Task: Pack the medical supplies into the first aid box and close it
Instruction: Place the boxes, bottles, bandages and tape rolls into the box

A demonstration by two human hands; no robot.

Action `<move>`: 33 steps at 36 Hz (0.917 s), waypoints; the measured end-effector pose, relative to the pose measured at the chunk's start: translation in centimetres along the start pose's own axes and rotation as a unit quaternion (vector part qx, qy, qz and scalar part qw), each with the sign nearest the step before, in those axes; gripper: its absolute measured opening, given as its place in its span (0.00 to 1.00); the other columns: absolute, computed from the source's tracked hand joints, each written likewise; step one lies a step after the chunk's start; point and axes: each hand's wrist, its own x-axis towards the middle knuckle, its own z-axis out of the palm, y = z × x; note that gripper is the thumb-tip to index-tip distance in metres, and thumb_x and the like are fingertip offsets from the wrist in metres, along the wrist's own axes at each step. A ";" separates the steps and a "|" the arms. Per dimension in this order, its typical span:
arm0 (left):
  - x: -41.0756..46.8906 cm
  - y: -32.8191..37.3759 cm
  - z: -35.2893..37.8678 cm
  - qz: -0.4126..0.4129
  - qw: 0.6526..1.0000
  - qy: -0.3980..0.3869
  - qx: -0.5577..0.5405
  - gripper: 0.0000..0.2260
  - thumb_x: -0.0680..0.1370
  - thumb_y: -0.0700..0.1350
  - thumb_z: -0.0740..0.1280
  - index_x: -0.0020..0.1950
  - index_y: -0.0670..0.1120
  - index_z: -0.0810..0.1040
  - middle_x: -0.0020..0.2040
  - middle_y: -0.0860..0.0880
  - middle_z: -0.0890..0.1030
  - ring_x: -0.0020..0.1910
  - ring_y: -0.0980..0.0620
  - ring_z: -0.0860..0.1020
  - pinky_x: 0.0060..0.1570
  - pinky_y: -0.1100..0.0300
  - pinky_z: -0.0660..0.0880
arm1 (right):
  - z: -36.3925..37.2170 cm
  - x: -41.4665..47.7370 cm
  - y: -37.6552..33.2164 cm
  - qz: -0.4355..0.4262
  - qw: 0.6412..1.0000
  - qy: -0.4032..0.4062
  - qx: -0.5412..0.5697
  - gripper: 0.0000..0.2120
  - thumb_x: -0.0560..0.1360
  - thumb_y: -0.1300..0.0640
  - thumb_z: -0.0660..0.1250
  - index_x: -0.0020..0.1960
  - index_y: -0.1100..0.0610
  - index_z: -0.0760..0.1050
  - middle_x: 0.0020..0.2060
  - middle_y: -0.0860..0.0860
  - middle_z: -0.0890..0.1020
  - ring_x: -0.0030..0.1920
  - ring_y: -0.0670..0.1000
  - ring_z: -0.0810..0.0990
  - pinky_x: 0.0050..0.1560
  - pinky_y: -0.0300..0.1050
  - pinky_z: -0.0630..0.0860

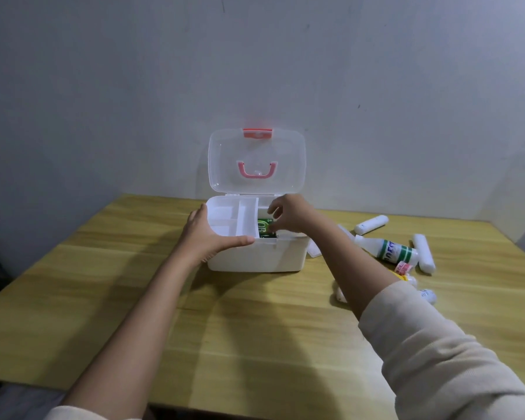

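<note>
Box (pixel 255 256) open on table (pixel 134 298); left hand (pixel 208 234) grips its front-left corner, right hand (pixel 288 213) seemingly pinches green packet (pixel 265 227) inside its right half: likely light, bendy, best held by edges.

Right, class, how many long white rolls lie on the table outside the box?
2. The far roll lies right of the box, near the wall; the near roll lies just right of the green-labelled bottle. The right forearm may hide more.
</note>
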 end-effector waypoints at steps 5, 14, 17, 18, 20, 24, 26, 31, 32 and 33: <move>0.0 -0.1 0.1 0.006 1.000 0.005 -0.012 0.56 0.45 0.71 0.73 0.70 0.52 0.68 0.67 0.49 0.71 0.67 0.49 0.68 0.56 0.56 0.69 | -3.4 -1.4 1.9 0.008 0.986 0.112 0.121 0.13 0.69 0.61 0.73 0.53 0.61 0.80 0.49 0.57 0.84 0.50 0.54 0.82 0.49 0.41 0.75; 0.4 -0.7 0.3 0.018 1.000 0.014 -0.009 0.54 0.45 0.72 0.74 0.69 0.53 0.70 0.66 0.49 0.74 0.65 0.48 0.72 0.60 0.51 0.73 | -4.2 -4.3 10.8 0.107 0.977 0.056 0.177 0.20 0.69 0.66 0.71 0.60 0.57 0.76 0.59 0.54 0.80 0.62 0.52 0.77 0.62 0.45 0.72; 0.6 -0.8 0.3 0.023 0.999 0.015 -0.016 0.53 0.46 0.72 0.75 0.68 0.53 0.71 0.66 0.49 0.74 0.65 0.48 0.72 0.60 0.50 0.73 | -3.0 -4.7 12.3 0.117 0.985 -0.052 0.115 0.26 0.69 0.60 0.73 0.66 0.50 0.71 0.67 0.48 0.73 0.69 0.50 0.69 0.68 0.46 0.66; 0.6 -0.8 0.3 0.027 0.999 0.016 -0.018 0.53 0.46 0.71 0.75 0.68 0.54 0.71 0.66 0.49 0.74 0.65 0.48 0.72 0.59 0.51 0.73 | -2.7 -4.8 12.4 0.121 0.985 -0.074 0.101 0.28 0.69 0.59 0.73 0.67 0.48 0.70 0.69 0.47 0.71 0.70 0.51 0.67 0.68 0.46 0.65; 0.7 -0.9 0.4 0.029 0.999 0.019 -0.018 0.52 0.47 0.71 0.75 0.68 0.54 0.71 0.65 0.50 0.74 0.65 0.48 0.72 0.57 0.53 0.72 | -2.1 -4.8 12.4 0.130 0.982 -0.103 0.090 0.29 0.70 0.57 0.72 0.69 0.45 0.67 0.70 0.47 0.68 0.70 0.52 0.67 0.64 0.45 0.65; 0.7 -1.0 0.4 0.031 0.999 0.021 -0.022 0.52 0.47 0.71 0.75 0.68 0.54 0.71 0.66 0.50 0.74 0.65 0.48 0.72 0.57 0.53 0.71 | -1.6 -4.3 12.1 0.120 0.982 -0.133 0.065 0.34 0.68 0.53 0.74 0.70 0.45 0.65 0.73 0.46 0.63 0.72 0.52 0.63 0.69 0.48 0.62; 0.7 -0.9 0.4 0.033 0.999 0.022 -0.020 0.52 0.47 0.71 0.74 0.68 0.54 0.71 0.66 0.50 0.74 0.65 0.48 0.72 0.57 0.53 0.72 | -1.4 -3.9 11.9 0.110 0.985 -0.127 0.038 0.34 0.68 0.54 0.74 0.71 0.46 0.64 0.73 0.46 0.63 0.72 0.53 0.64 0.70 0.49 0.63; 0.5 -0.9 0.4 0.035 0.999 0.022 -0.022 0.52 0.47 0.71 0.75 0.68 0.54 0.71 0.66 0.50 0.74 0.65 0.48 0.71 0.59 0.52 0.72 | -0.8 -3.4 11.8 0.084 0.993 -0.081 0.003 0.33 0.67 0.54 0.75 0.69 0.51 0.67 0.68 0.50 0.67 0.67 0.54 0.68 0.66 0.50 0.68; 0.5 -0.9 0.3 0.034 0.999 0.023 -0.025 0.51 0.47 0.70 0.74 0.68 0.54 0.71 0.66 0.50 0.73 0.65 0.48 0.71 0.58 0.52 0.72 | -0.7 -3.3 11.8 0.084 0.994 -0.072 0.004 0.33 0.66 0.53 0.75 0.68 0.52 0.69 0.66 0.51 0.68 0.66 0.54 0.69 0.65 0.49 0.68; 0.4 -0.8 0.3 0.033 0.999 0.023 -0.026 0.51 0.47 0.70 0.74 0.68 0.54 0.71 0.66 0.50 0.73 0.65 0.49 0.71 0.57 0.53 0.71 | -0.6 -3.2 11.9 0.084 0.994 -0.065 0.002 0.32 0.65 0.52 0.76 0.67 0.53 0.70 0.65 0.52 0.69 0.65 0.55 0.70 0.64 0.49 0.69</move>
